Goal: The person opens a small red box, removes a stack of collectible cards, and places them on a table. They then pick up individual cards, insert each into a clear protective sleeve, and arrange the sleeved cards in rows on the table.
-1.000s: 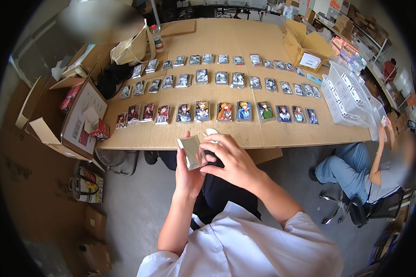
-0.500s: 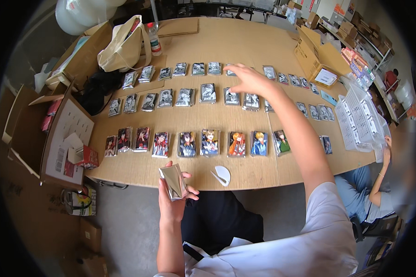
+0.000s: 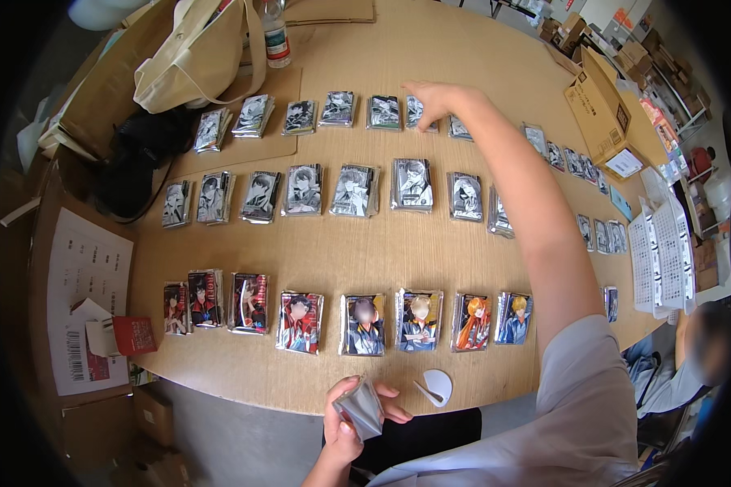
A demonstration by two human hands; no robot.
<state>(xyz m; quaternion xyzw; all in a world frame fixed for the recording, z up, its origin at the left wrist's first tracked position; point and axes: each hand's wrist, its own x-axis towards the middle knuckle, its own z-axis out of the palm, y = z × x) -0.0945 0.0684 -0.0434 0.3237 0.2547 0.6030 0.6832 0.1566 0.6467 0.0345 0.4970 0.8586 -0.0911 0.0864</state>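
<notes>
**Cards in rows, one hand far out, one hand holding a stack**

Left hand (image 3: 351, 414) at lower centre of the frame, near the counter (image 3: 333, 243) edge, fingers closed round a small stack (image 3: 361, 406) of sleeved cards, tilted. Right hand (image 3: 427, 99) stretched to the upper centre, arm crossing the frame from lower right; fingers lowered onto a sleeved pack (image 3: 415, 112) in the top row, whether pinched or merely touching cannot be told.

Three rows of card packs across the wooden counter: grey-toned ones in the top row (image 3: 300, 118) and middle row (image 3: 304, 191), coloured ones in the bottom row (image 3: 300, 321). More packs trailing off toward the right edge.

Small white round piece (image 3: 437, 385) just below the bottom row, right of the stack. Cream tote bag (image 3: 195, 57) at upper left, with a bottle (image 3: 276, 36) just beside it and a black bag (image 3: 134, 158) below. Open cardboard box (image 3: 605, 114) at upper right. White trays (image 3: 664, 256) at the right edge. Printed sheet (image 3: 81, 284) and red booklet (image 3: 134, 334) at left. Another person (image 3: 690, 357) seated at lower right, partly out of frame.
</notes>
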